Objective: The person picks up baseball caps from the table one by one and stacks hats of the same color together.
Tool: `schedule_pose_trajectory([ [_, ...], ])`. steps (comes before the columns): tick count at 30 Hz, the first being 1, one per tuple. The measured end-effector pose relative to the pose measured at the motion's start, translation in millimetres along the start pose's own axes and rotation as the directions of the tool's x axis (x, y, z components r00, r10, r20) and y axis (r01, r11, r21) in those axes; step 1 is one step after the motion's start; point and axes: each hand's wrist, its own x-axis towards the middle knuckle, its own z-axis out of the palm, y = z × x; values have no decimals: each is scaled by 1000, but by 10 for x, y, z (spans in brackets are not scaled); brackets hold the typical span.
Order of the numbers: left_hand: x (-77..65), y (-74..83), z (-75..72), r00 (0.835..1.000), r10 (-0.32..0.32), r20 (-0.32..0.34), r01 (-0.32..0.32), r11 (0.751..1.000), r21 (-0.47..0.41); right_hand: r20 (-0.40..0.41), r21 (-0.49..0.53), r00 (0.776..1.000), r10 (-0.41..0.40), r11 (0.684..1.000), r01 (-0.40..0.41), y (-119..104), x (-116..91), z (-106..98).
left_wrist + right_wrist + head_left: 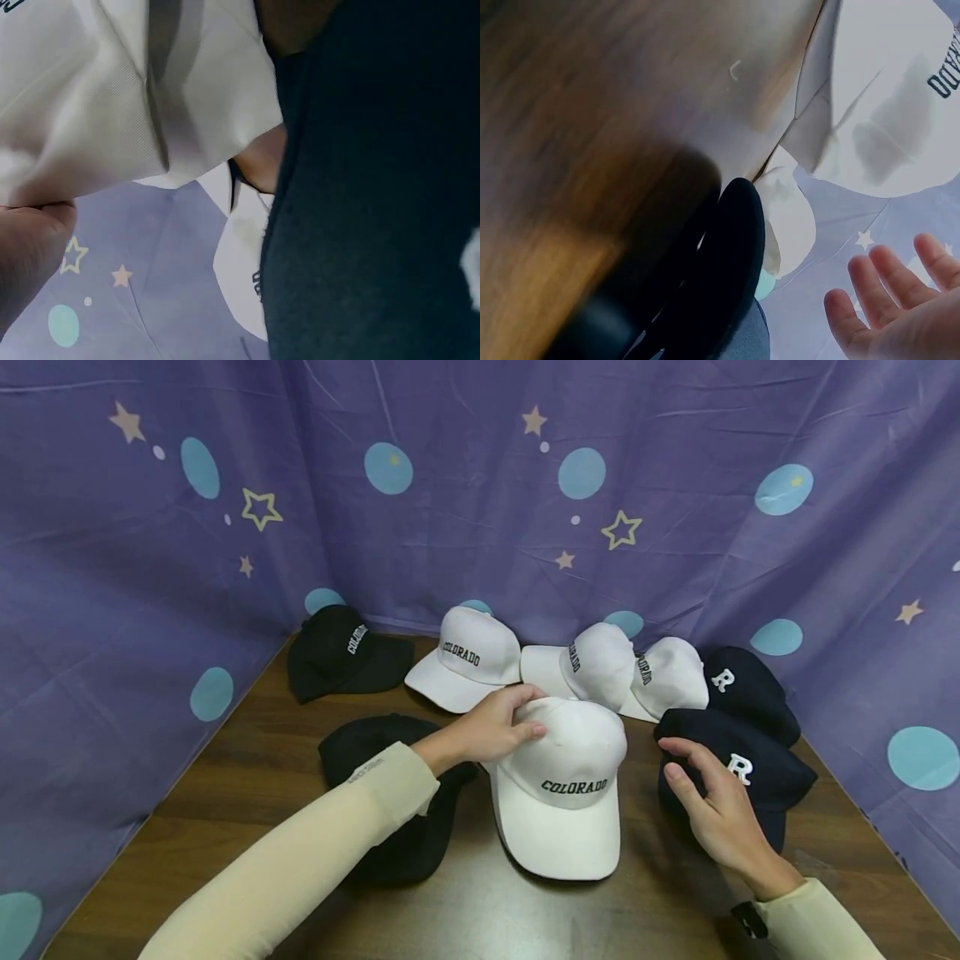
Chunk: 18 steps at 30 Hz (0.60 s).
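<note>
The held cap (566, 752), a white one, is sitting around the middle of the desk (225, 802), with other caps crowding it. Close on its left, a dark cap (416, 850) is lying under your left sleeve (300, 860), which is hiding part of it in the head view. Across the back, a black cap (330, 660) is facing right; then the left rear white cap (476, 639), the middle rear white cap (603, 668) and the right rear white cap (678, 677) are filling the row behind the held cap. On the right, the rear navy cap (757, 693) is showing from behind the front navy cap (780, 777), both bearing a white R. A starry curtain (480, 410) is closing off the back and sides.

The held cap's brim is pointing toward you, its long axis running from crown at the back to brim at the front, the COLORADO lettering facing you. Whether the brim is resting on the desk, you cannot tell.

Your left hand (498, 727) is pinching the crown at its upper left. Your right hand (712, 814) is holding nothing, its fingers parted and clear of the held cap, partly covering the front navy cap.
</note>
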Motion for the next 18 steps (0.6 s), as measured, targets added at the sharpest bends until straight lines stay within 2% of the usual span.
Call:
schedule_pose_trajectory([
  [6, 33, -96, -3, 996, -89, 31, 84, 987, 137, -11, 1, 1000, -17, 1000, 17, -2, 5, 19],
  [11, 66, -146, -19, 993, -114, 38, 103, 968, 230, -5, -11, 1000, 0, 1000, 0, 20, -8, 39],
  [18, 83, -163, -39, 991, -124, 46, 109, 962, 252, 11, -31, 1000, 6, 1000, -6, 40, -19, 58],
])
